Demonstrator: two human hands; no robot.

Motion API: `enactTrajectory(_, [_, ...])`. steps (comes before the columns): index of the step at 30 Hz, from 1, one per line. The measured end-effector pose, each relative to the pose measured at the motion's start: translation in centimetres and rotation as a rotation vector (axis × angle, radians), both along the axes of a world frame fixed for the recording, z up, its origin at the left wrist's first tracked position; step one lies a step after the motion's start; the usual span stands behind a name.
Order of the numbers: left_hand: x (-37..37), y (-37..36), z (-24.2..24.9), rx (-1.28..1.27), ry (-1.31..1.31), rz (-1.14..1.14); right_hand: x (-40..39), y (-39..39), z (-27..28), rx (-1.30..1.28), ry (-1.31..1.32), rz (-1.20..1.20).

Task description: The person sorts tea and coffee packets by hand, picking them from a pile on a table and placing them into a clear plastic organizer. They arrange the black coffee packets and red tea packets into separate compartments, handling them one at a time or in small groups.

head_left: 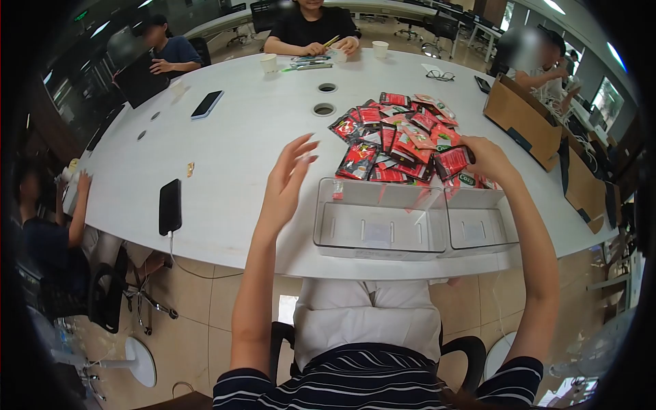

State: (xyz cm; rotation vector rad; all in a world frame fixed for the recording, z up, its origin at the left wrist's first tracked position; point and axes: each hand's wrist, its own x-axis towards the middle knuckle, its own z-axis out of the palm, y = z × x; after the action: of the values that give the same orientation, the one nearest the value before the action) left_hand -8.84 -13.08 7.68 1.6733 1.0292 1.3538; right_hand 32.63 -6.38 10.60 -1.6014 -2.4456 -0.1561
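Red packets (357, 160) are lying overlapped in one heap just beyond two clear plastic boxes, the larger (348, 225) and the smaller (476, 232) sitting side by side. At the heap's near right, the right hand (486, 158) is pinching one packet (452, 161) by its edge; the left hand (289, 181) is hovering empty, fingers loosely spread. Gripping only the edge, lightly, should keep neighbours from being dragged along. Two phones (170, 206) are lying leftward, one pair of glasses (440, 76) beyond; the packets are overlapping too much for counting.
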Motion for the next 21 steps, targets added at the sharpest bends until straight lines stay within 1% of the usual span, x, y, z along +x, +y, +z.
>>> enactTrajectory(1, [-0.3,2.1,-0.2,-0.019,0.06,-0.052,0.0,0.1,0.2,-0.082,0.078,0.007])
enactTrajectory(3, [-0.4,6.4,-1.6,-0.053,0.266,-0.184,-0.1,0.1,1.1,-0.245,0.227,0.012])
enactTrajectory(6, [2.0,10.2,-5.0,-0.163,0.302,-0.02,-0.3,-0.3,1.7,-0.224,0.343,0.046])
enactTrajectory(8, [2.6,12.3,-8.0,-0.135,0.377,-0.025,-1.0,-1.2,2.6,-0.187,0.379,0.048])
enactTrajectory(9, [3.0,12.9,-8.7,-0.121,0.414,-0.029,-1.5,-1.6,3.1,-0.169,0.396,0.048])
enactTrajectory(10, [3.3,12.8,-8.7,-0.101,0.43,0.008,-2.0,-1.9,3.5,-0.161,0.401,-0.016])
enactTrajectory(13, [3.4,11.8,-7.8,-0.071,0.257,0.06,-4.2,-3.2,4.5,0.019,0.56,0.03])
enactTrajectory(14, [3.3,11.4,-7.4,-0.059,0.206,0.074,-4.2,-2.6,4.3,0.031,0.57,-0.015])
enactTrajectory(17, [2.1,12.1,-8.0,-0.117,0.157,0.099,-6.3,-3.2,5.3,0.104,0.57,0.189])
enactTrajectory(18, [2.1,12.0,-8.0,-0.124,0.078,0.097,-7.0,-3.3,5.7,0.058,0.581,0.207])
enactTrajectory(21, [2.2,12.3,-7.9,-0.058,-0.114,0.152,-8.9,-3.3,5.5,0.084,0.632,0.275])
